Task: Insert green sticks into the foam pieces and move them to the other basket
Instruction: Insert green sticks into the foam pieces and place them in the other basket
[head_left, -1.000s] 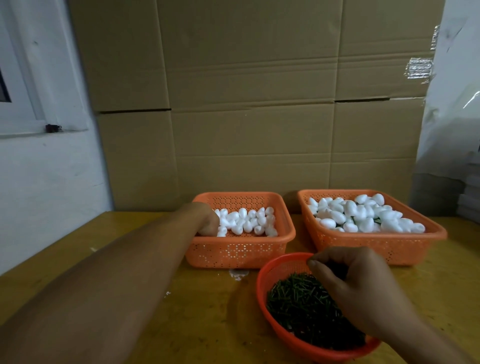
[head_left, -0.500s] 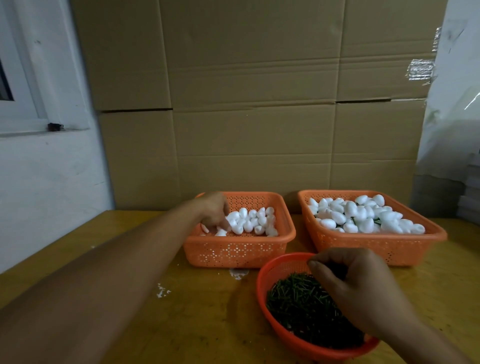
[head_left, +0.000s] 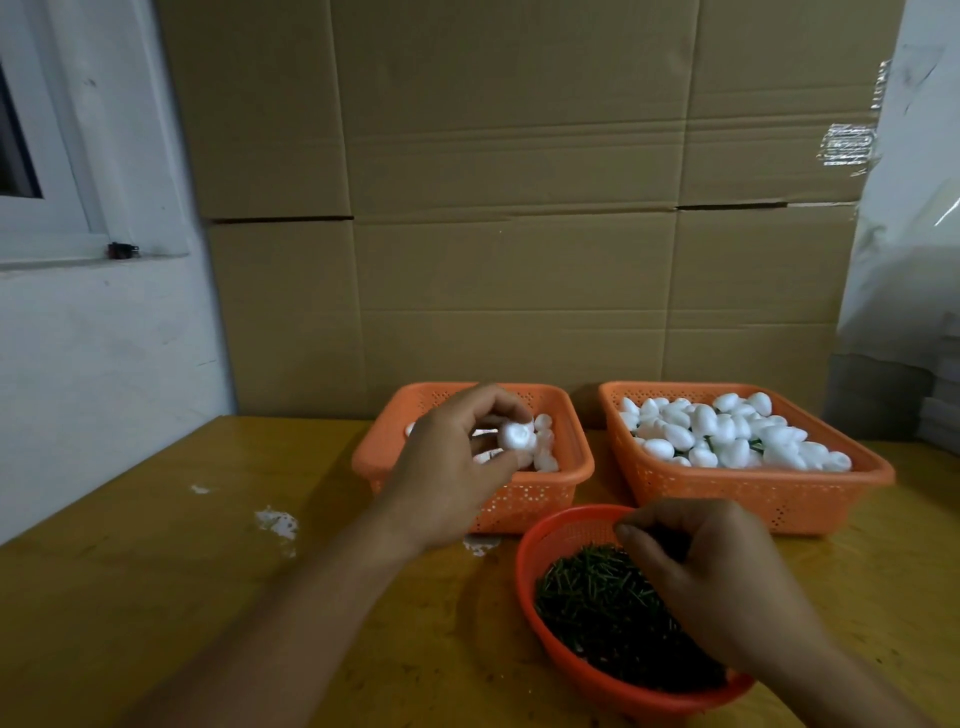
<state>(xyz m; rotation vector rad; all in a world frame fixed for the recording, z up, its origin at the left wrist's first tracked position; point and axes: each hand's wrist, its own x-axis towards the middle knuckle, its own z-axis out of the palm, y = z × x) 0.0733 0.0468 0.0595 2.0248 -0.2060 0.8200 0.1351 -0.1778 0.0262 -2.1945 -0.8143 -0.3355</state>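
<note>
My left hand (head_left: 457, 467) is raised over the left orange basket (head_left: 571, 467) and pinches a white foam piece (head_left: 516, 435) between thumb and fingers. More plain foam pieces lie in that basket behind the hand. The right orange basket (head_left: 753, 493) holds many foam pieces, some with green sticks showing. My right hand (head_left: 717, 582) rests over the round red bowl (head_left: 550, 530) of green sticks (head_left: 587, 597), fingers curled together at the pile; whether it grips a stick is hidden.
Everything stands on a yellow wooden table (head_left: 208, 571) with white foam crumbs (head_left: 275, 522) to the left. Stacked cardboard boxes (head_left: 519, 208) form a wall right behind the baskets. A white wall with a window frame is at the left.
My left hand has come up out of the left basket and back toward me with a foam piece in its fingers. My right hand has stayed over the stick bowl.
</note>
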